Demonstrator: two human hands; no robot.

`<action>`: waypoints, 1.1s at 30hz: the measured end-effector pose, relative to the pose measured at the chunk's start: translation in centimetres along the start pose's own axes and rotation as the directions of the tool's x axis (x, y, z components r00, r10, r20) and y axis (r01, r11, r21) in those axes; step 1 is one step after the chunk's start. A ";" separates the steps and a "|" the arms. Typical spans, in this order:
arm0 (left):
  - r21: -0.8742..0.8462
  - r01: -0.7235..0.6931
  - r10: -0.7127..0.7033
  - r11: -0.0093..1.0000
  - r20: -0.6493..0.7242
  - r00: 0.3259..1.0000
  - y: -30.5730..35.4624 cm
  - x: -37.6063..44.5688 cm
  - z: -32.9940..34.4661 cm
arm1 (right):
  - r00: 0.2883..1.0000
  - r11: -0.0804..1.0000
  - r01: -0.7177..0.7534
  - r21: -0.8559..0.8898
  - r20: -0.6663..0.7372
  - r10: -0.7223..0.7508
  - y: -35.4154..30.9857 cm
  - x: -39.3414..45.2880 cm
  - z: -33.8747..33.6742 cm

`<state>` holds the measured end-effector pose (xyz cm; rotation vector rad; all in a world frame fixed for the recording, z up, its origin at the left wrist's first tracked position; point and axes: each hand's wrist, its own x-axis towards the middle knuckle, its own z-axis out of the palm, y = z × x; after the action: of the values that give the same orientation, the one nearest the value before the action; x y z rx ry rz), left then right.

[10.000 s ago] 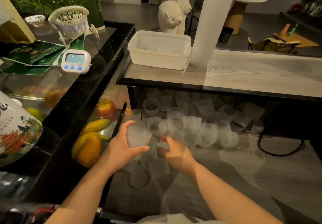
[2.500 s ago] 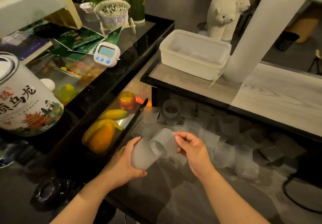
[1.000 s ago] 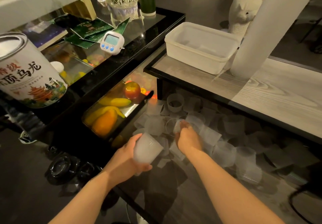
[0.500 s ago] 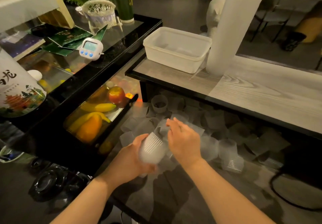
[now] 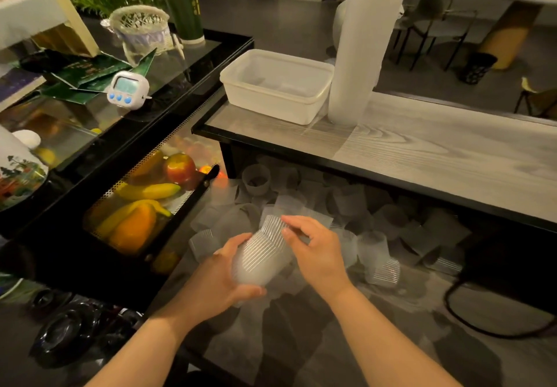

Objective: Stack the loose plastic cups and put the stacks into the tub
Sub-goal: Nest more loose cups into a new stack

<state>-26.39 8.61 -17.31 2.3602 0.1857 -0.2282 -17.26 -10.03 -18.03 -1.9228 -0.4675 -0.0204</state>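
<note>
Cups (image 5: 262,260): frosted translucent, fine ribbing. Tub (image 5: 275,85): milky white. Shelf (image 5: 437,151): grey woodgrain, black edge. Timer (image 5: 128,89): white, blue buttons.

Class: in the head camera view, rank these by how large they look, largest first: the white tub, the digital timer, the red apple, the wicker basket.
1. white tub
2. wicker basket
3. digital timer and red apple: these look about alike, so I leave them unranked.

The basket stands farther back, so its true size may be greater.
</note>
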 end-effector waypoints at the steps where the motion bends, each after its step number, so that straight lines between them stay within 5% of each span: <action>1: -0.006 -0.006 0.006 1.000 0.010 1.000 0.0 0.0 0.1 | 0.999 0.997 -0.042 0.060 0.001 0.042 -0.1 -0.2 0.0; 8: -0.031 -0.036 0.035 0.999 -0.020 0.999 0.4 0.3 0.8 | 0.971 0.917 -0.237 0.322 0.056 0.231 -0.8 -1.1 -0.1; 14: 0.088 -0.023 0.026 0.996 -0.033 0.999 -0.5 0.9 0.5 | 0.940 0.925 -0.277 0.260 0.273 0.204 -0.6 -1.4 0.3; 16: 0.123 0.024 -0.020 0.992 -0.035 0.999 -0.7 0.9 0.5 | 0.942 0.911 -0.305 0.277 0.228 0.246 0.2 -0.6 0.2; 18: 0.123 0.074 -0.070 0.990 -0.034 0.997 -0.9 0.8 0.6 | 0.955 0.955 -0.295 0.027 0.053 0.293 1.5 0.9 -0.5; 20: 0.094 0.103 -0.100 0.990 -0.037 0.994 -1.1 0.6 0.6 | 0.935 0.889 -0.352 -0.293 -0.064 0.350 2.8 2.9 -1.8; 24: 0.025 0.171 -0.170 0.985 -0.054 0.984 -2.1 0.4 0.3 | 0.865 0.672 -0.367 -0.643 0.030 0.501 5.2 5.7 -2.3; 30: 0.039 0.145 -0.144 0.989 -0.023 0.989 -2.0 0.8 0.2 | 0.894 0.660 -0.348 -0.666 -0.025 0.447 5.5 5.8 -3.1; 33: 0.053 0.128 -0.128 0.990 -0.003 0.992 -1.7 1.1 0.3 | 0.920 0.785 -0.373 -0.494 -0.085 0.383 4.2 4.8 -4.3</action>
<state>-25.73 9.65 -18.91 2.4036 0.3352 -0.2984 -10.58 -13.73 -18.90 -2.5094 -0.0717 0.1547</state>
